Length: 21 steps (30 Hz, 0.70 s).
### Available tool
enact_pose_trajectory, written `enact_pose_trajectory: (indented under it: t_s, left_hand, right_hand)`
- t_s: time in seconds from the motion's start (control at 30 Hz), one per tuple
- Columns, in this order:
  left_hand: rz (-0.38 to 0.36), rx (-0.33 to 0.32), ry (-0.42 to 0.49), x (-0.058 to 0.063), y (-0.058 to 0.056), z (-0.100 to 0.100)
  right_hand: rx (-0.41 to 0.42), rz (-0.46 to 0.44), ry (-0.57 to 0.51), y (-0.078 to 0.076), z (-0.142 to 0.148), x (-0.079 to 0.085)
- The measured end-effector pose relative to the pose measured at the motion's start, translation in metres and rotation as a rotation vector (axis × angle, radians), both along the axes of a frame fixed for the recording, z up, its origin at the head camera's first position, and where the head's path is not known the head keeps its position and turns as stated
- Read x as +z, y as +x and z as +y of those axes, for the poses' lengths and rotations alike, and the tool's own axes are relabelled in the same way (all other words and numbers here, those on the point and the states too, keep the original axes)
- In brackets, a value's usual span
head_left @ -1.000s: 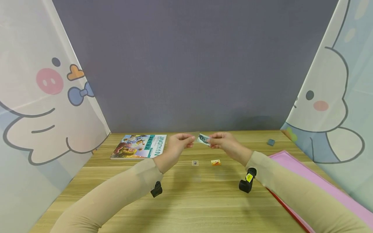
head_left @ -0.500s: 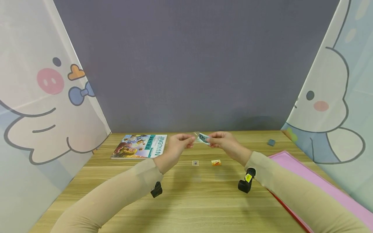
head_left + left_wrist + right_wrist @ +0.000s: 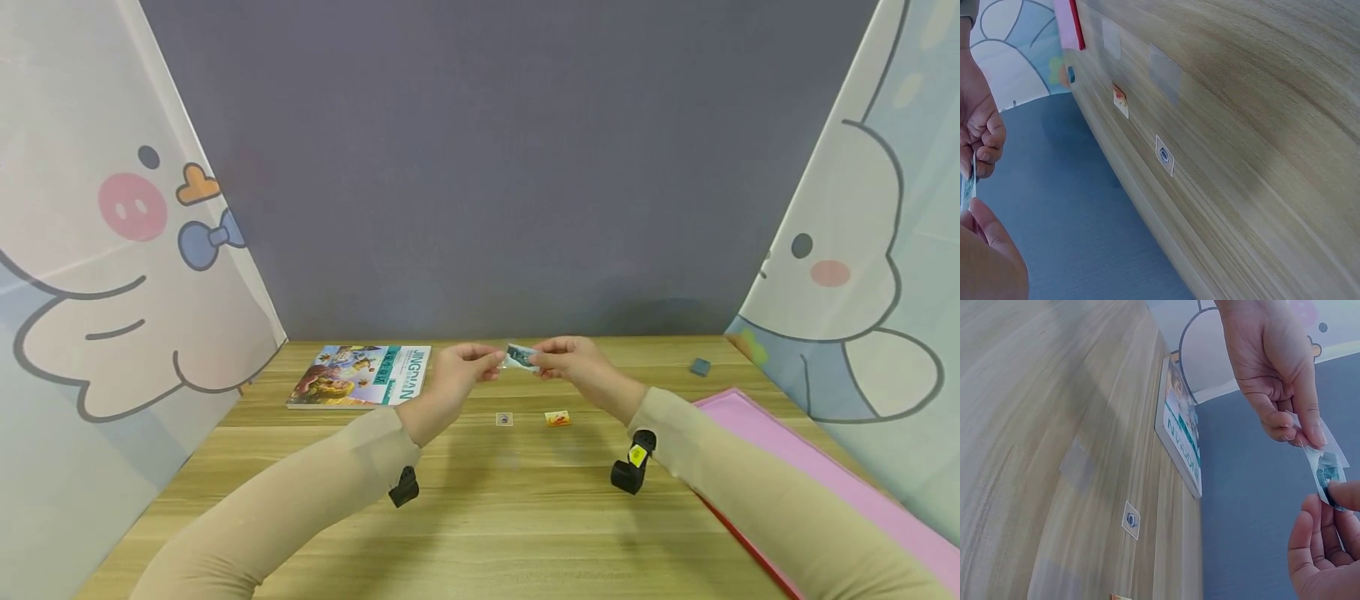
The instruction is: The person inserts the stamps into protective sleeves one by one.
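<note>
Above the middle of the table, my left hand (image 3: 450, 379) pinches a small clear plastic sleeve (image 3: 1335, 445) between thumb and fingers. Facing it, my right hand (image 3: 585, 368) pinches a small blue-green stamp (image 3: 519, 357) with a white edge. In the right wrist view the sleeve and the stamp overlap; how far one lies inside the other I cannot tell. Below the hands on the wood lie a pale bordered stamp (image 3: 504, 419) and an orange-and-yellow stamp (image 3: 557, 418). Closer to me are two flat clear sleeves (image 3: 1165, 72), faint in the head view.
A picture book (image 3: 360, 377) lies at the back left of the wooden table (image 3: 480, 542). A pink folder (image 3: 795, 475) with a red edge is under my right forearm. Farther back sits a small blue-grey block (image 3: 701, 367). Grey and cartoon-print panels enclose the table.
The stamp in my right hand has shifted slightly left, toward the left hand, and overlaps the clear sleeve more. Both hands keep their pinch and have barely moved.
</note>
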State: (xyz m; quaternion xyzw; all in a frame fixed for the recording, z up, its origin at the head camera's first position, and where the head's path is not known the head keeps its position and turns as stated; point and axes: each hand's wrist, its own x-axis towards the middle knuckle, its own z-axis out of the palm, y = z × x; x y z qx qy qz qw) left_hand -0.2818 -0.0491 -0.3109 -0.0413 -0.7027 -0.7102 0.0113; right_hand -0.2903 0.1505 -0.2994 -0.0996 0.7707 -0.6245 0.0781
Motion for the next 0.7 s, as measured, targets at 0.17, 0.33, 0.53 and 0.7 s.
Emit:
enact_pose_trajectory:
  t_s: [0.17, 0.33, 0.53, 0.7]
  left_hand:
    - [-0.007, -0.015, -0.009, -0.0002, 0.0010, 0.0011]
    - [0.010, -0.021, -0.001, -0.0018, 0.0009, 0.0024]
    - [0.010, -0.023, -0.018, -0.0025, 0.0002, 0.0040]
    - [0.001, -0.037, -0.032, -0.0006, 0.0017, 0.0055]
  right_hand:
    - [0.007, 0.005, 0.001, 0.0015, 0.0005, 0.0039]
    - [0.004, 0.007, -0.002, 0.0017, 0.0006, 0.0052]
    - [0.003, 0.011, 0.003, 0.0024, 0.0004, 0.0056]
    - [-0.002, 0.001, -0.008, 0.0027, -0.0005, 0.0055]
